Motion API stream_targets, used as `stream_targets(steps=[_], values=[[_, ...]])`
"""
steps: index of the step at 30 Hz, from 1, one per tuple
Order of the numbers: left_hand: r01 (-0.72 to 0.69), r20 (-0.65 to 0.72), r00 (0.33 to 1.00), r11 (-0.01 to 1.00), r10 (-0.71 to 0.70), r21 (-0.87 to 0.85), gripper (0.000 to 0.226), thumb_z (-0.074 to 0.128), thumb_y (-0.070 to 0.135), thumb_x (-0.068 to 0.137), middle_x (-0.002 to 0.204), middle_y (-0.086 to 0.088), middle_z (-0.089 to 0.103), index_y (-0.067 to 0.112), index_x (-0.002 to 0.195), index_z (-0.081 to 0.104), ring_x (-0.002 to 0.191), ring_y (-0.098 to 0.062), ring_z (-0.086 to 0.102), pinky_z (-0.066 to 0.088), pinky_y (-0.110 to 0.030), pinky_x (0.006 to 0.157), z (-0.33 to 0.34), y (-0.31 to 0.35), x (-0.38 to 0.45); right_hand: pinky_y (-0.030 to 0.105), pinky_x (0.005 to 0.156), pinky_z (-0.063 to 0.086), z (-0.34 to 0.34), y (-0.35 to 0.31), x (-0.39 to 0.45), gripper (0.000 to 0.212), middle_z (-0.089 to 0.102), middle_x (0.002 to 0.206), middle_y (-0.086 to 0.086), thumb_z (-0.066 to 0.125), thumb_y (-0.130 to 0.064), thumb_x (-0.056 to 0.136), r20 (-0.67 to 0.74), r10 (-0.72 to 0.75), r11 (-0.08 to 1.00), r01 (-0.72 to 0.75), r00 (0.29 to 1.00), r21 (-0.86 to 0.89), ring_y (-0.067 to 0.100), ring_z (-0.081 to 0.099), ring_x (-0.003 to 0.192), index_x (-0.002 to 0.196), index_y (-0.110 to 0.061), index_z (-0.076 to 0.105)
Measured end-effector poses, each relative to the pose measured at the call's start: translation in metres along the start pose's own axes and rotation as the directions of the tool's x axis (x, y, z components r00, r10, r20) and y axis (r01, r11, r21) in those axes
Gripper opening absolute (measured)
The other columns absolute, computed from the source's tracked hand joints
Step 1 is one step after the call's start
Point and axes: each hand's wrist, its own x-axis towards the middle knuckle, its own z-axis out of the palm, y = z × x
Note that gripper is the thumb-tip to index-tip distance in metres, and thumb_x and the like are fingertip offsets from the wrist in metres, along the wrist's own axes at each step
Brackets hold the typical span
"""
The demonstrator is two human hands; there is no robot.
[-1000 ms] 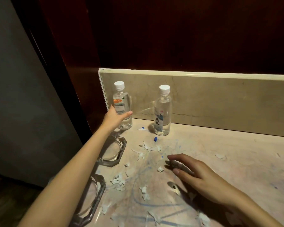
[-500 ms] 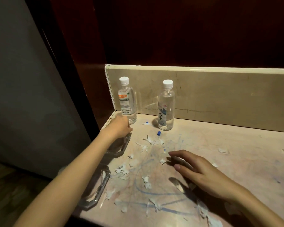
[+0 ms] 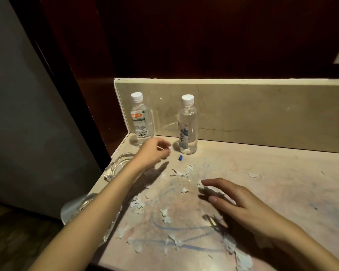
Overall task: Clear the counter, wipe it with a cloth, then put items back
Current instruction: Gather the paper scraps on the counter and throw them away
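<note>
A: Marble-look counter (image 3: 262,173), beige, scribbled over in blue, backed by a low splashback and dark wood panelling. Grips first?

B: Left hand (image 3: 152,153), fingers curled, appears to pinch one small white scrap; contents too small to confirm. Right hand (image 3: 241,204), fingers spread and relaxed, hovering low over the litter, holding nothing.

A: Outward from there?

B: Paper scraps (image 3: 165,213), torn, thin, scattered mid-counter. One blue cap (image 3: 180,157), small, just beside the right-hand bottle (image 3: 187,126). Left-hand bottle (image 3: 141,119) in the back corner; both clear plastic, white-capped, upright. Two faceted glass ashtrays (image 3: 118,166) at the left edge, partly under the forearm.

A: Risks?

B: Forearm likely to nudge an ashtray off the edge; heavy glass, would shatter. A careless sweep could tip a bottle or flick scraps to the floor
</note>
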Motion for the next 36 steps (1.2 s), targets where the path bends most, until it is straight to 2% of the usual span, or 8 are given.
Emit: stream_targets(steps=[4,11,15,20,24,29,32,36], values=[[-0.009,-0.023,1.0,0.994,0.011,0.108,0.045,0.048,0.019,0.099,0.145,-0.005,0.045,0.011,0.143,0.04,0.131,-0.018,0.045,0.035,-0.032,0.109,0.007,-0.01,0.019,-0.001,0.087,0.033,-0.001,0.002,-0.002,0.039,0.058,0.124,-0.022,0.052,-0.039,0.086,-0.016,-0.005,1.0,0.004,1.0,-0.024,-0.02,0.049,0.111,0.122,-0.026,0.056],[-0.064,0.237,0.969,0.847,-0.074,0.527,0.054,0.027,0.032,0.104,0.159,-0.015,0.009,0.005,0.15,0.019,0.148,-0.027,0.007,0.01,-0.036,0.12,0.024,-0.004,0.025,0.007,0.092,0.037,-0.008,0.01,-0.002,0.037,0.058,0.124,-0.022,0.048,-0.051,0.091,-0.042,-0.006,0.994,0.001,0.999,-0.114,-0.015,0.05,0.113,0.122,-0.033,0.054],[-0.171,0.304,0.953,0.849,0.013,0.499,0.055,0.027,0.031,0.104,0.16,-0.013,0.004,0.004,0.151,0.015,0.148,-0.022,0.002,0.006,-0.032,0.119,0.038,-0.001,0.002,0.022,0.1,0.042,-0.01,0.016,0.001,0.041,0.06,0.125,-0.019,0.051,-0.054,0.087,-0.036,0.016,0.996,-0.019,0.999,-0.089,-0.007,0.053,0.118,0.122,-0.032,0.055],[-0.282,0.347,0.929,0.851,0.128,0.443,0.057,0.03,0.035,0.103,0.161,-0.005,0.005,0.009,0.152,0.014,0.148,-0.013,0.002,0.003,-0.027,0.119,0.049,-0.001,-0.036,0.006,0.092,0.038,-0.011,0.013,0.005,0.042,0.06,0.124,-0.016,0.051,-0.048,0.083,-0.017,0.028,0.995,-0.029,0.999,-0.095,-0.014,0.051,0.115,0.12,-0.03,0.054],[-0.404,0.392,0.875,0.875,0.284,0.269,0.055,0.039,0.035,0.101,0.158,0.003,0.021,0.016,0.151,0.025,0.144,-0.006,0.018,0.014,-0.023,0.118,0.049,0.008,-0.07,0.004,0.092,0.037,-0.012,0.014,0.011,0.041,0.06,0.123,-0.016,0.05,-0.05,0.082,-0.024,0.01,0.985,-0.014,1.0,-0.174,-0.015,0.051,0.114,0.119,-0.034,0.053],[-0.248,0.156,0.963,0.949,0.22,0.192,0.053,0.044,0.037,0.099,0.15,0.0,0.038,0.019,0.147,0.032,0.13,-0.005,0.044,0.033,-0.026,0.111,0.021,-0.008,-0.087,-0.002,0.086,0.032,-0.023,0.014,0.014,0.052,0.056,0.125,-0.017,0.047,-0.05,0.082,-0.011,-0.001,0.953,-0.003,1.0,-0.304,-0.026,0.046,0.105,0.127,-0.025,0.052],[-0.162,0.149,0.982,0.926,0.117,0.342,0.068,0.032,0.053,0.094,0.157,-0.004,0.024,0.016,0.15,0.022,0.144,-0.014,0.023,0.019,-0.033,0.119,0.012,-0.024,-0.087,0.003,0.087,0.031,-0.049,0.023,0.008,0.053,0.055,0.131,-0.009,0.047,-0.045,0.086,-0.045,0.04,0.911,-0.055,0.998,-0.409,-0.007,0.05,0.112,0.132,-0.018,0.05],[-0.095,0.225,0.974,0.905,-0.001,0.414,0.07,0.026,0.051,0.098,0.161,0.0,-0.003,0.016,0.153,0.001,0.147,-0.011,-0.005,-0.002,-0.025,0.118,0.02,-0.025,-0.084,0.02,0.093,0.031,-0.084,0.048,0.004,0.049,0.049,0.142,0.001,0.048,-0.035,0.095,-0.212,0.16,0.844,-0.245,0.964,-0.477,0.015,0.048,0.127,0.14,-0.015,0.042]])
